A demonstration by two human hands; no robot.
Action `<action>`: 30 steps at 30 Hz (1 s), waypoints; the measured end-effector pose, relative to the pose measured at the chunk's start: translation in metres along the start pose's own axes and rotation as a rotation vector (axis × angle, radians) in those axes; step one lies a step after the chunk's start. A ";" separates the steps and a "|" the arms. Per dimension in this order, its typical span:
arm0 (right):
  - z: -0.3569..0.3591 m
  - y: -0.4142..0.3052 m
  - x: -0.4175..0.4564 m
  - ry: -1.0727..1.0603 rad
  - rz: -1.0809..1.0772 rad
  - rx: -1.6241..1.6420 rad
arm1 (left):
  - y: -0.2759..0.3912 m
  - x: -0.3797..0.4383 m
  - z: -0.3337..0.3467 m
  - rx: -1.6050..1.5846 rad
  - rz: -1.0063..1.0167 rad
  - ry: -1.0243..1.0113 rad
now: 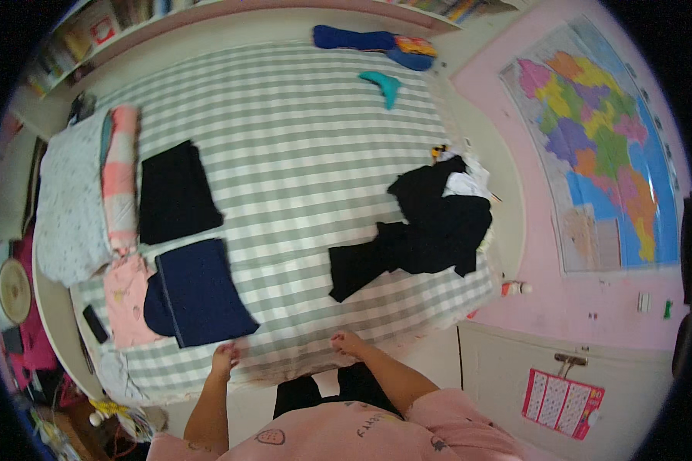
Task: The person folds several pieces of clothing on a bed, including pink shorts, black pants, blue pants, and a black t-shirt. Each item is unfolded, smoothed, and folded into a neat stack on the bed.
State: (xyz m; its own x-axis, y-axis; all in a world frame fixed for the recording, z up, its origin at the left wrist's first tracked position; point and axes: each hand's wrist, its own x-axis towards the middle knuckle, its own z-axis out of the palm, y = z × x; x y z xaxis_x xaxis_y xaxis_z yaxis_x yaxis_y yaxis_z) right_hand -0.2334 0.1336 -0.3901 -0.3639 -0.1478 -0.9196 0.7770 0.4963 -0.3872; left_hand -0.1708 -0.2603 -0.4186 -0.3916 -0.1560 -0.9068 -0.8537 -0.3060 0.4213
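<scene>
My left hand is at the near edge of the bed, just below a folded navy garment; whether its fingers touch the cloth I cannot tell. My right hand hovers by the same edge, fingers curled, with nothing visible in it. Beyond the navy garment lies a folded black garment. A folded pink printed garment is partly beneath the navy one. A loose heap of black clothing lies on the right, with a white cloth partly under it.
The checked bedsheet carries a pillow, a rolled pink blanket and a dark phone-like object on the left. A teal item and navy cloth lie at the far side. A map hangs on the right wall.
</scene>
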 end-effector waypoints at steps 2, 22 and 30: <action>-0.046 0.030 0.018 0.135 -0.093 0.120 | -0.010 -0.016 0.008 0.166 -0.021 -0.063; -0.332 -0.102 0.147 1.179 -0.471 0.352 | -0.072 -0.171 0.135 0.418 -0.231 0.087; -0.387 -0.131 0.158 0.454 -0.330 1.177 | -0.035 -0.184 0.201 0.593 0.005 -0.081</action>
State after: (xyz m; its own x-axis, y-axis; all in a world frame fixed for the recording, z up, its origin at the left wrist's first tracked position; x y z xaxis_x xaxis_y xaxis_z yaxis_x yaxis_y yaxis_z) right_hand -0.5910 0.3767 -0.4591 -0.5830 0.2976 -0.7560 0.5149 -0.5844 -0.6271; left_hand -0.1377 -0.0323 -0.2688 -0.4008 -0.0768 -0.9129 -0.8887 0.2745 0.3671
